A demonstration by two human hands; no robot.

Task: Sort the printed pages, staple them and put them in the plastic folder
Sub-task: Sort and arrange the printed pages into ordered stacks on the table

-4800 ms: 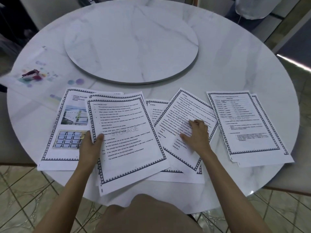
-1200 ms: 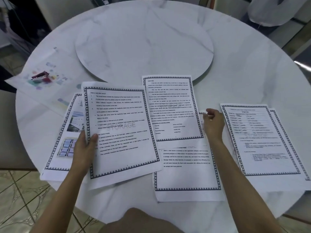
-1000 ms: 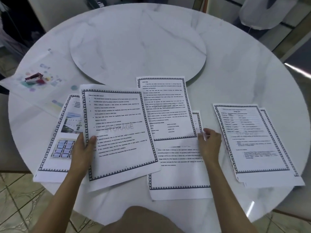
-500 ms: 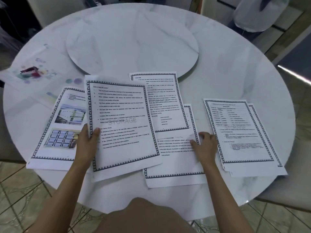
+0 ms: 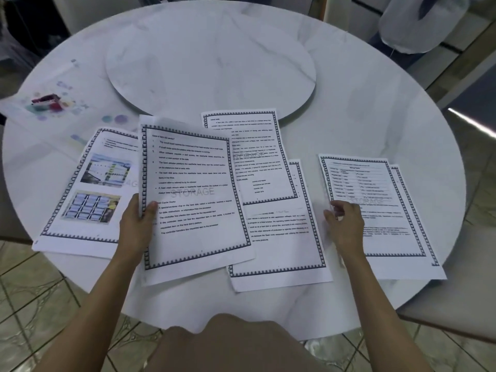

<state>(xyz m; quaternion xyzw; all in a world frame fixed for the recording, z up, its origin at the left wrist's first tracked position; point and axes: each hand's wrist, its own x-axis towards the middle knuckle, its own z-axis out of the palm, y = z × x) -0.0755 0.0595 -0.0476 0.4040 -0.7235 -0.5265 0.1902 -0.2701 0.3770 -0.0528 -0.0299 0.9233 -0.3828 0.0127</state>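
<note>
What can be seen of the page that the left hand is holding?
The page is a white printed sheet with a dark patterned border, lines of black text and a faint STORAGE watermark. The left hand pinches its left edge, thumb on top. It sits slightly rotated and seems lifted off the table, its far edge blurred. It overlaps the page with pictures on its left and the text pages on its right.

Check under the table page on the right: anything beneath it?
One more bordered page lies under the table page, offset right; only its right border strip shows. Its text is covered, and any further sheets below cannot be seen.
</note>
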